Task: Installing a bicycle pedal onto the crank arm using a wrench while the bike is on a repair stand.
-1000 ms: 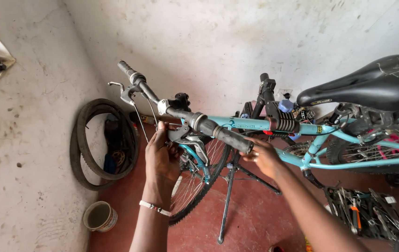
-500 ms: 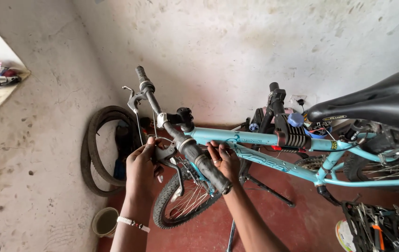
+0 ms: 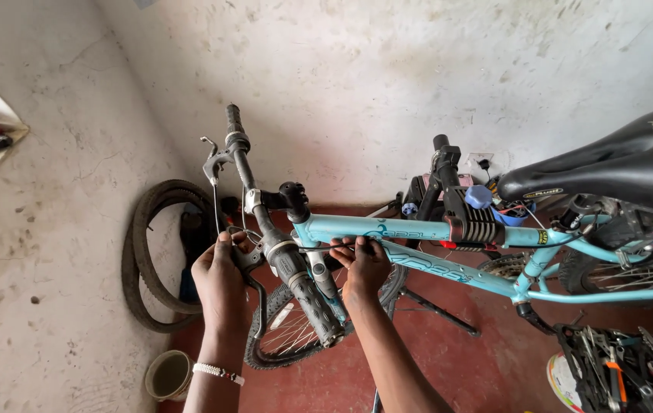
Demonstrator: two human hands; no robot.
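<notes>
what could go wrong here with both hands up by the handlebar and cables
The left hand grips the brake lever by the black rubber handlebar grip; if the bar swings, fingers may get pinched. The right hand holds a thin cable against the light blue bicycle frame, and a frayed end might prick. The bike hangs in a black repair stand clamp, so hard tugging might shift it.

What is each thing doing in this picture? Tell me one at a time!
Left hand: closed on the brake lever.
Right hand: fingers pinching a thin cable by the frame.
Bike: clamped up in a stand.
Front wheel: off the floor.
Spare tyres: leaning on the wall.
Cup: upright on the floor.
</notes>
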